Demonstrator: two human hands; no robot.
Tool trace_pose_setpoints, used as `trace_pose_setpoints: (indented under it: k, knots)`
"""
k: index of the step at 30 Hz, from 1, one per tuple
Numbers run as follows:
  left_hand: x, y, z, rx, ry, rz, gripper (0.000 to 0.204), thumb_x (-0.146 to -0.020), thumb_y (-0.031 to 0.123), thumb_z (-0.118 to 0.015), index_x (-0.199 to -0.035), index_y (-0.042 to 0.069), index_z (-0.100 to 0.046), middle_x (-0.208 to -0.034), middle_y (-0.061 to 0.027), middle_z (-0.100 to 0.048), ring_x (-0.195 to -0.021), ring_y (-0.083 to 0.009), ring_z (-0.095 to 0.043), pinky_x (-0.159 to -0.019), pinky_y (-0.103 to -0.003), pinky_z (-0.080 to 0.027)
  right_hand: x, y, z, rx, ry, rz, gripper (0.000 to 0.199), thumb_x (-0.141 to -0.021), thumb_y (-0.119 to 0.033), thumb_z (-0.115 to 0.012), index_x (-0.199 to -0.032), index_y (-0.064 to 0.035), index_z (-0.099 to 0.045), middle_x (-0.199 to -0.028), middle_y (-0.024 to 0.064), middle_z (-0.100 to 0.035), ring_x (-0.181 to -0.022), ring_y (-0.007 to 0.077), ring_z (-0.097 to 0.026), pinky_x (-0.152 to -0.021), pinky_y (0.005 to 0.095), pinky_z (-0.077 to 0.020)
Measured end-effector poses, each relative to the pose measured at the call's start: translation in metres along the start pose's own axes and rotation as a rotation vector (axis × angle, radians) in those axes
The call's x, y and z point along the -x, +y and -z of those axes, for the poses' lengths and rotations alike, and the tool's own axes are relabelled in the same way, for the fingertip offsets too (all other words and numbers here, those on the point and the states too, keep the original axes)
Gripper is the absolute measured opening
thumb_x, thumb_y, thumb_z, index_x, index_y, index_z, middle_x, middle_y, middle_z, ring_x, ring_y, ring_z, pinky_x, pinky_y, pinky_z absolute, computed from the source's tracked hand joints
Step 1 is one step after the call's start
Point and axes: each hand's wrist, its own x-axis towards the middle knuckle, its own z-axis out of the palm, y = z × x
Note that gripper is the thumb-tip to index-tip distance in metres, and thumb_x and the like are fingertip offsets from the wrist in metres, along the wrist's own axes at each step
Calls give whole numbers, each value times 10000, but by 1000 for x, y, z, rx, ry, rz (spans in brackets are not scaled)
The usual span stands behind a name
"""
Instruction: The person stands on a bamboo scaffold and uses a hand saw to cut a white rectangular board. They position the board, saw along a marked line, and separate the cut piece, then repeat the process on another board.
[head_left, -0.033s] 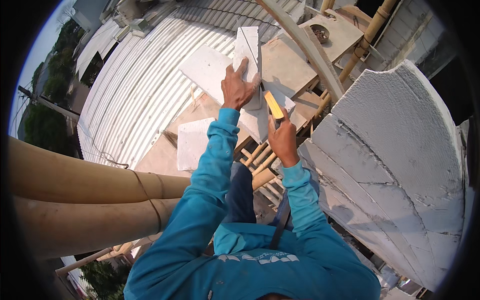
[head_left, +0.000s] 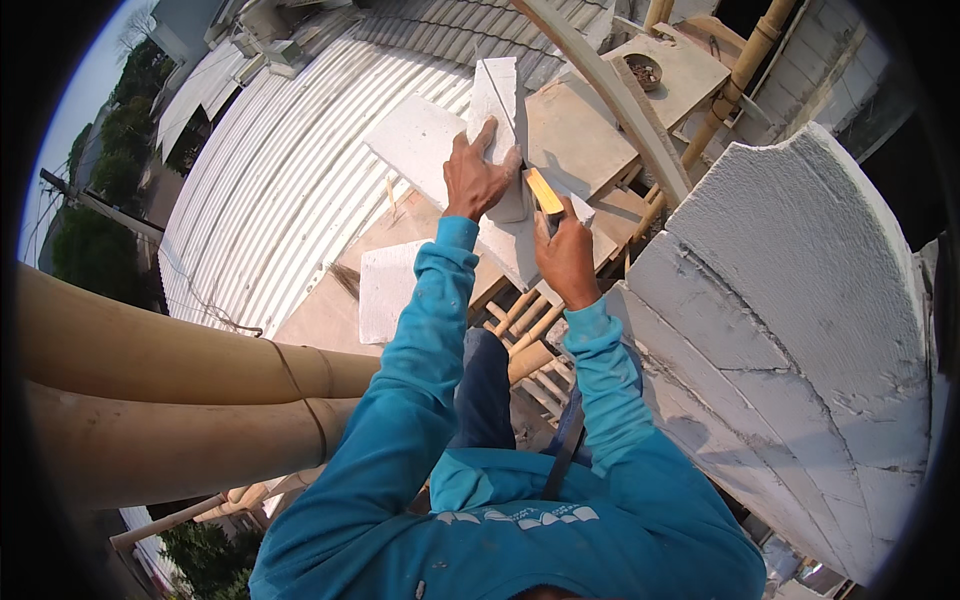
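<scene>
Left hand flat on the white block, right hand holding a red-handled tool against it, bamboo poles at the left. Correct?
Not quite: the tool's handle is yellow, not red, as the head view shows. The rest holds: the left hand lies flat on the white block, the right hand holds the tool against it, and the bamboo poles run at the left.

A platform of wooden boards (head_left: pixel 575 140) on bamboo poles (head_left: pixel 520 320) carries several flat white blocks (head_left: pixel 415 140), one lying lower (head_left: pixel 385 290) beside them.
</scene>
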Motion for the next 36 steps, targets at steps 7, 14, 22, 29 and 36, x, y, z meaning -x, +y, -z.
trace_pose_setpoints:
  k: [7, 14, 22, 29, 36]
  knots:
    - [-3, -10, -2, -56, 73, -15, 706, -818, 551, -684, -1401, 170, -572, -1258, -319, -560, -1131, -451, -607, -962, -489, -490, -32, 28, -21, -28, 19, 102, 390, -951, -180, -615, -1271, 25, -522, -883, 311, -671, -875, 488, -654, -725, 512, -530]
    - [-3, 1, 5, -27, 6, 55, 723, -809, 579, -689, -1403, 184, -571, -1299, -306, -546, -1176, -449, -582, -988, -493, -475, -20, 30, -30, -39, 93, 84, 431, -958, -194, -607, -1302, 44, -502, -930, 319, -666, -911, 492, -642, -744, 503, -526]
    - [-12, -2, -4, -82, 46, 43, 741, -817, 569, -672, -1424, 161, -546, -1354, -321, -507, -1188, -470, -572, -1010, -504, -463, 53, 35, -18, -123, 86, 29, 506, -934, -103, -612, -1408, -1, -465, -1069, 311, -666, -983, 467, -658, -821, 462, -543]
    - [-7, -7, 1, -48, 49, 29, 760, -819, 580, -655, -1446, 170, -521, -1422, -325, -448, -1199, -491, -562, -1029, -513, -458, 195, 3, 40, -188, -13, -187, 485, -941, -32, -590, -1410, 25, -479, -1228, 286, -637, -1100, 327, -669, -895, 391, -532]
    - [-7, -2, -6, -77, 12, 19, 758, -816, 564, -659, -1449, 171, -520, -1411, -323, -458, -1193, -482, -571, -1028, -509, -463, 201, 1, 32, -149, 12, -83, 518, -935, -31, -601, -1430, 22, -457, -1206, 273, -647, -1080, 279, -665, -907, 372, -528]
